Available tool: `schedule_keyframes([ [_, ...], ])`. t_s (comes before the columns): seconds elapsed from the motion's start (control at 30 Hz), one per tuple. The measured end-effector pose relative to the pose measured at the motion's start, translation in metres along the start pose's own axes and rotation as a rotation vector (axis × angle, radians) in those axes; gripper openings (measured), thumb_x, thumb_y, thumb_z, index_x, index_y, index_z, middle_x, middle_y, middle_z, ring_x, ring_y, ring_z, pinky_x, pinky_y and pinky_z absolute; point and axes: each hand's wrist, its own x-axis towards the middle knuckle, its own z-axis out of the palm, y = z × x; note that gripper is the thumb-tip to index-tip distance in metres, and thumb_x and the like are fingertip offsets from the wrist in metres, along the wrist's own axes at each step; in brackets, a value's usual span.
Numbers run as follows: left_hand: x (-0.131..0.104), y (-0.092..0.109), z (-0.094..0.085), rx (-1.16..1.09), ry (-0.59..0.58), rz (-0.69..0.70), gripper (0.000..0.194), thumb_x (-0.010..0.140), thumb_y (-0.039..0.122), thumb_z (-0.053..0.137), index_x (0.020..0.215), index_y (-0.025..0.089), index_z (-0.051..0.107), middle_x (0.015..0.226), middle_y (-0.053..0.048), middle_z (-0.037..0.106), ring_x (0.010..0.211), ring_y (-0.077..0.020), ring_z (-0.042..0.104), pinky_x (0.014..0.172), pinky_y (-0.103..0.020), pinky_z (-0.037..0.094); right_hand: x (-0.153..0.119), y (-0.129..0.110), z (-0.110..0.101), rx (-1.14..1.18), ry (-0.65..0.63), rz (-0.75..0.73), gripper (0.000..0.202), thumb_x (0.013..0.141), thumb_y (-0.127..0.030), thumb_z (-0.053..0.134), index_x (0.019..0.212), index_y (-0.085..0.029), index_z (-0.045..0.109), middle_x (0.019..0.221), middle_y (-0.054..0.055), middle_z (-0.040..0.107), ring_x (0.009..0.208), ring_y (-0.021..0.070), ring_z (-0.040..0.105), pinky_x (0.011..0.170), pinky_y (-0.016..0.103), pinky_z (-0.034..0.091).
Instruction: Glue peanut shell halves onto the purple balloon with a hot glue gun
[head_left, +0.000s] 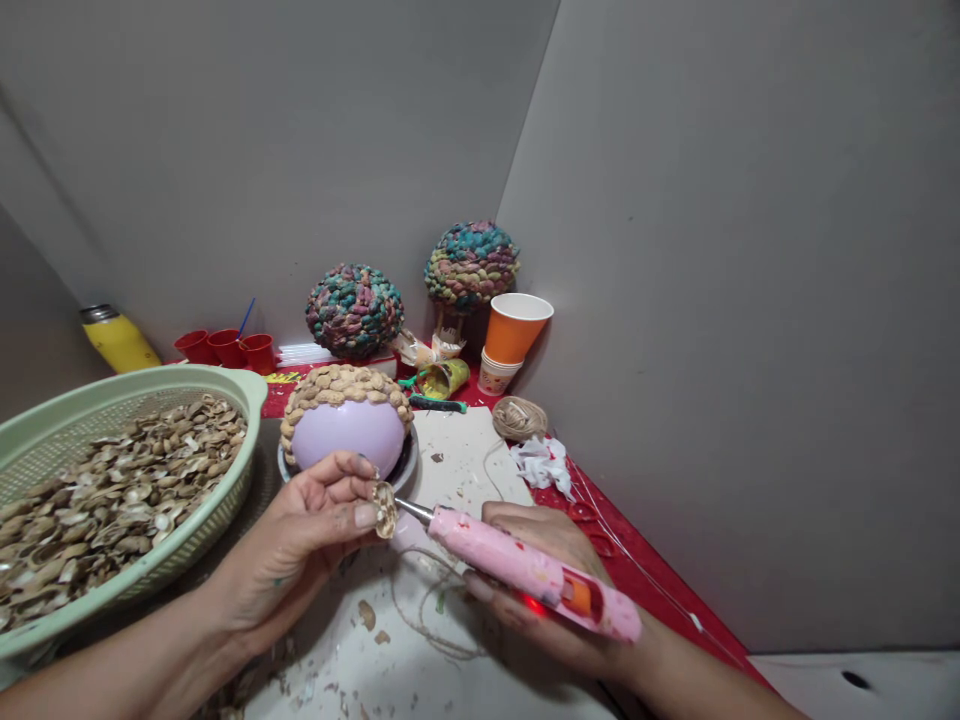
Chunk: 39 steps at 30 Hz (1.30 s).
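Between the thumb and fingers of my left hand (315, 525) is a peanut shell half (385, 510), its hollow side facing the glue gun. My right hand (547, 560) grips a pink hot glue gun (499, 550), whose metal nozzle points left and meets or nearly meets the shell's edge. A red light glows under the gun. Just behind my left hand, a lilac balloon (349, 435) rests in a round dish (409, 460). Rows of peanut shells (345, 385) cover its upper part, while its front is bare.
At left stands a green basket (251, 420) full of peanut shells. Two painted shell-covered balls (355, 310) sit behind, near red cups (225, 347), an orange paper cup (514, 330) and a yellow bottle (120, 340). A twine ball (520, 418) and white cable (645, 560) lie at right.
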Motion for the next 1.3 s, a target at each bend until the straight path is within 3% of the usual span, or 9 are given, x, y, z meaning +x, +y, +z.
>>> schedule_keyframes([
  [1.0,0.0028,0.0003,-0.0019,0.069,-0.028,-0.016,0.029,0.073,0.012,0.080,0.096,0.015,0.063,0.082,-0.001,0.067,0.072,-0.0095,0.063,0.072,-0.020,0.051,-0.0028,0.0044,0.0075,0.074,0.044,-0.098,0.031,0.093,-0.024,0.049,0.066,-0.024,0.035,0.058,-0.005,0.037,0.049,0.0121,0.035,0.047,0.029,0.025],
  [1.3,0.0030,-0.0018,-0.0065,0.114,-0.050,0.005,0.034,0.072,0.014,0.082,0.098,0.018,0.062,0.081,0.001,0.065,0.073,-0.0090,0.062,0.072,-0.019,0.048,-0.0026,0.0015,0.0049,0.016,0.026,-0.050,0.028,0.090,-0.020,0.051,0.066,-0.023,0.037,0.060,-0.005,0.038,0.051,0.0124,0.037,0.049,0.028,0.027],
])
